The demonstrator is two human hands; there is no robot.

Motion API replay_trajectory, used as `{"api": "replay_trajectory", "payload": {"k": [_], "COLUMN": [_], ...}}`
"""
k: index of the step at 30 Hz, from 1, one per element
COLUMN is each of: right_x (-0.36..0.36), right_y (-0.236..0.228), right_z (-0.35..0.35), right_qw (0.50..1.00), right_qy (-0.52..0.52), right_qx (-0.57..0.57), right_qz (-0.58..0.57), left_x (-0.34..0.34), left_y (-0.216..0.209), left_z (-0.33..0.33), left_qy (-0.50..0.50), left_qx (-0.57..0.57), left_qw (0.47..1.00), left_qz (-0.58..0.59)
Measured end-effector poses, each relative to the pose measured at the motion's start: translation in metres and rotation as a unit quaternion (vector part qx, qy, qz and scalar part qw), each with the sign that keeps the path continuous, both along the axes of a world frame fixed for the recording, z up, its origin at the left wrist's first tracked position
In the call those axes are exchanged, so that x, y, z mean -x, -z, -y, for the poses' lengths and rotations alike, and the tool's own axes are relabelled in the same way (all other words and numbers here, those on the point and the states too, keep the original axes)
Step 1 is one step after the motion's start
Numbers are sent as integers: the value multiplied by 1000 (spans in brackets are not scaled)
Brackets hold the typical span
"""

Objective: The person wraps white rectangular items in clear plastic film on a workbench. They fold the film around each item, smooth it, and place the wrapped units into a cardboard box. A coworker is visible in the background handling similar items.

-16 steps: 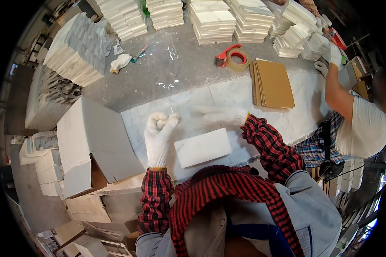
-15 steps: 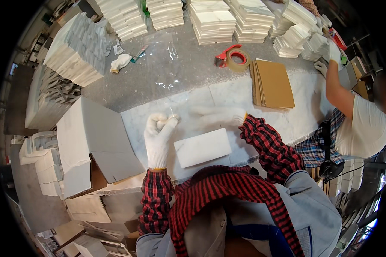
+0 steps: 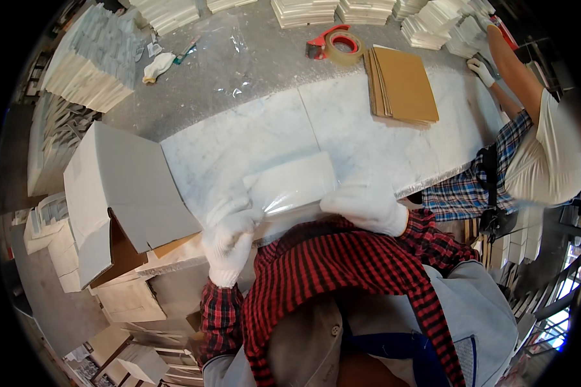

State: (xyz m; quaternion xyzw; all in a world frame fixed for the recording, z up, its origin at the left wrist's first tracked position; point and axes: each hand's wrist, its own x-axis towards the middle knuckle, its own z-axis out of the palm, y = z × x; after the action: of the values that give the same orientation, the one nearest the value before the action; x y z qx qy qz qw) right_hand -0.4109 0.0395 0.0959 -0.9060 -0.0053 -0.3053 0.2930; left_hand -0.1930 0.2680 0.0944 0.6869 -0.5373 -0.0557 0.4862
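Note:
A white marble-look tile (image 3: 294, 177) lies before me on the pale slab, glossy clear plastic film (image 3: 290, 200) shining over its near part. At the tile's near left corner, my white-gloved left hand (image 3: 229, 235) is closed, fingers bent, on the film. My right hand (image 3: 368, 205), gloved too, has its fingers pressed together on the film by the near right corner. The fingertips are partly hidden and the film's edges are hard to make out.
An open cardboard box (image 3: 132, 187) stands at the left. Beyond lie brown cardboard sheets (image 3: 407, 84), a red tape dispenser (image 3: 319, 44), a loose glove (image 3: 158, 67) and stacked tiles (image 3: 90, 61). A co-worker (image 3: 539, 155) stands at the right.
Both hands have come down toward me, the right one also swinging in from beyond the tile. Clear film now lies over the tile. The whole view has shifted.

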Motion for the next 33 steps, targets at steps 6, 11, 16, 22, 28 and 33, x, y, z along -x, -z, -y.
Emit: {"api": "replay_trajectory", "payload": {"k": [6,11,16,22,28,33], "right_x": [3,1,2,0,28,-36], "right_y": [-1,4,1,15,-34,-66], "right_z": [-5,-4,-3,-4,-20,-32], "right_qw": [988,972,955,962,965,998], "right_qy": [-83,-72,-81,-99,-28,39], "right_qx": [110,216,271,246,71,53], "right_qz": [-69,-58,-89,-65,-251,24], "left_x": [-3,-8,-5,8,11,4], "left_y": [11,-22,-61,-52,-22,10], "left_z": [-13,-14,7,70,77,59], "left_qy": [58,127,95,151,161,121], "left_qx": [15,-94,-88,-276,-202,-164], "left_qw": [986,976,989,903,919,912], "left_qz": [158,149,71,293,297,355]}}
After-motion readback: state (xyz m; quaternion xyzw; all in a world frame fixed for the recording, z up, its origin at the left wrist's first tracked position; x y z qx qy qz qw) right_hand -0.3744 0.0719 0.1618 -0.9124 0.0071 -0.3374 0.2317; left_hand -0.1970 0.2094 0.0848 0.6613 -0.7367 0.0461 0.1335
